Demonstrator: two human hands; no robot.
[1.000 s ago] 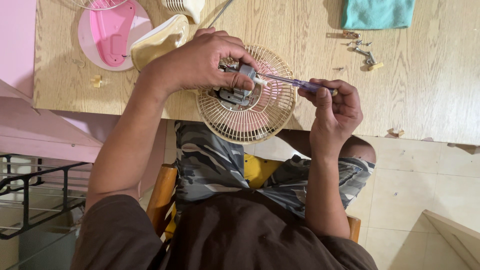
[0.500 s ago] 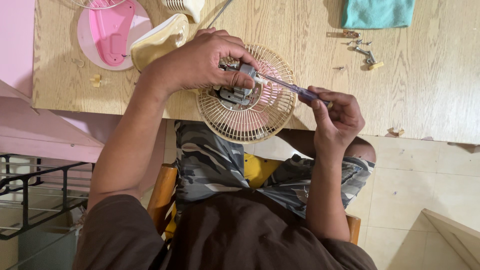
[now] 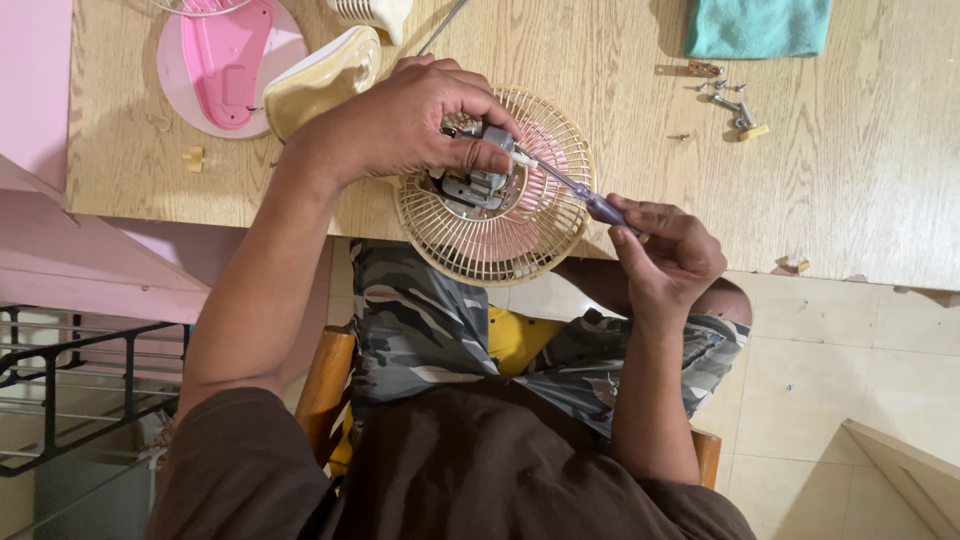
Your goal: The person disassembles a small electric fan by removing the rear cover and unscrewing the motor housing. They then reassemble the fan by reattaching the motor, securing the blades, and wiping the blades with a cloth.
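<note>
Hands at work: left hand [image 3: 405,125] clamps motor [image 3: 478,180] on fan grille [image 3: 500,240]; right hand [image 3: 665,250] pinches purple screwdriver [image 3: 575,190], whose angled tip could slip off.

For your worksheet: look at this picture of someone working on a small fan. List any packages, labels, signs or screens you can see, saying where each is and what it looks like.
None of these show: no package, label, sign or screen is in view. The wooden table holds only fan parts, loose screws and a teal cloth.
</note>
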